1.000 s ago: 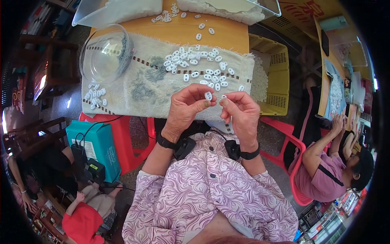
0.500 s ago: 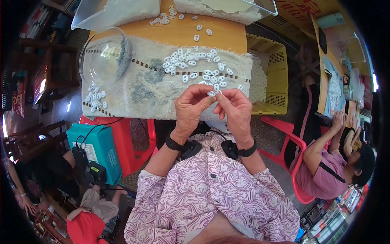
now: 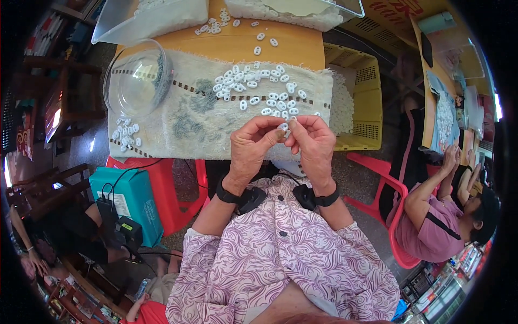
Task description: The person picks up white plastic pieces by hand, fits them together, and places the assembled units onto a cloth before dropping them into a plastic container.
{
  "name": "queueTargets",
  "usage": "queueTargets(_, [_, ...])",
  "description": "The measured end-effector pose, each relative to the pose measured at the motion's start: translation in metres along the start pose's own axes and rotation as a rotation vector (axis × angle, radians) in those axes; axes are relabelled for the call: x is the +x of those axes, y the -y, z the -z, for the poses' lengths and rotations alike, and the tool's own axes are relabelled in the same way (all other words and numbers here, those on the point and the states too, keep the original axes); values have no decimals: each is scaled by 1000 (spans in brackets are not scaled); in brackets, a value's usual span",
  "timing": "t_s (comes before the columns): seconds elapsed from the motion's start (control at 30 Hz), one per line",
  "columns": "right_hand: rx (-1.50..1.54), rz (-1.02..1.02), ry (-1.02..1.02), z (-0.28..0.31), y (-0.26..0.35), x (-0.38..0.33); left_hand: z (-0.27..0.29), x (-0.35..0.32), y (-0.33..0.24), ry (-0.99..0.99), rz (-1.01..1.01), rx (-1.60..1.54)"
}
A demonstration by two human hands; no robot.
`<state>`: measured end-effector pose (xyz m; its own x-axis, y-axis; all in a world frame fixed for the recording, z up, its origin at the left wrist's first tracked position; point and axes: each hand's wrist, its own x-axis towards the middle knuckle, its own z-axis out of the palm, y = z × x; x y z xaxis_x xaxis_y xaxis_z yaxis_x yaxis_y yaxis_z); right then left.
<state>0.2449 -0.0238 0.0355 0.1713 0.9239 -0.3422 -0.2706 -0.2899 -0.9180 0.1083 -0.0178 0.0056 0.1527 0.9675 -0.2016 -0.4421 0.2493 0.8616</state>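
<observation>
**White two-holed piece (image 3: pixel 284 126) pinched over cloth (image 3: pixel 213 141)**

Head view: the left hand (image 3: pixel 250 148) clamps it between fingertips; the right hand (image 3: pixel 311 144) meets it there, its own grip impossible to tell. Similar pieces (image 3: pixel 252 85) lie beyond on the cloth.

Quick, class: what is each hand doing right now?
Left hand: closed, pinching a white two-holed piece.
Right hand: fingertips closed beside it; whether they grip anything cannot be told.

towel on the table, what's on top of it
The towel holds white two-hole pieces, grey clumps and a clear round bowl. The hands cover part of its near edge; anything there can't be seen.
</observation>
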Motion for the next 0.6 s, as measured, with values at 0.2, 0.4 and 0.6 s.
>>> queueTargets(0.2, [-5, -9, 33, 2, 0, 1, 7, 1, 1, 77, 35, 50])
queueTargets(0.4, [-15, 62, 18, 7, 8, -1, 8, 1, -2, 94, 188, -276])
queueTargets(0.6, [-99, 50, 55, 5, 14, -12, 14, 2, -3, 125, 231, -396])
